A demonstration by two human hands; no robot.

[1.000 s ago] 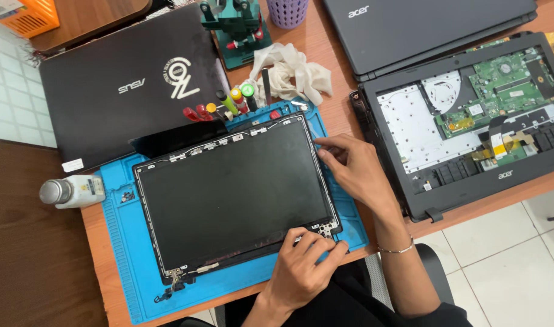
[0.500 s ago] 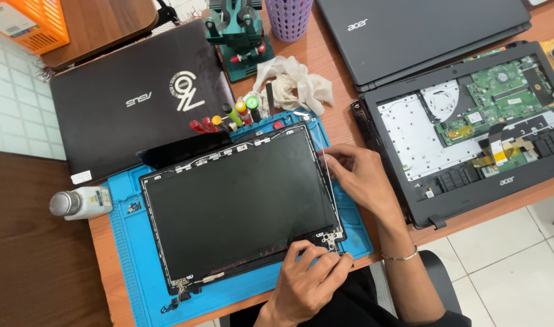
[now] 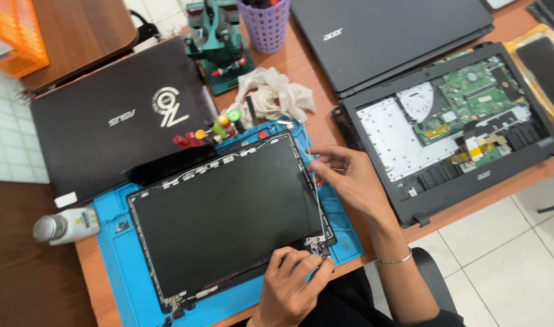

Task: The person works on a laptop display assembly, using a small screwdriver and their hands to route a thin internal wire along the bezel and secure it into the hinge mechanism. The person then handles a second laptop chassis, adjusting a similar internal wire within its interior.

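A laptop display lid [image 3: 228, 218] lies screen-up on a blue work mat [image 3: 116, 266], its bezel off and its metal frame bare. My left hand [image 3: 292, 281] rests at the lid's near right corner, with its fingers curled onto the hinge bracket [image 3: 316, 244]. My right hand [image 3: 349, 178], a thin bracelet at its wrist, is at the lid's right edge. Its thumb and fingers pinch a thin pale cable [image 3: 310, 158] that runs along that edge.
A closed black laptop [image 3: 119, 121] lies behind the mat, and several screwdrivers [image 3: 213, 130] and a crumpled cloth [image 3: 271, 97] are near it. An opened laptop base [image 3: 452, 127] with bare boards sits to the right, another closed laptop [image 3: 380, 36] beyond it. A small bottle [image 3: 65, 225] lies at the left.
The view has shifted slightly. My right hand stays at the lid's right edge and now pinches the thin cable; my left hand stays at the hinge corner.
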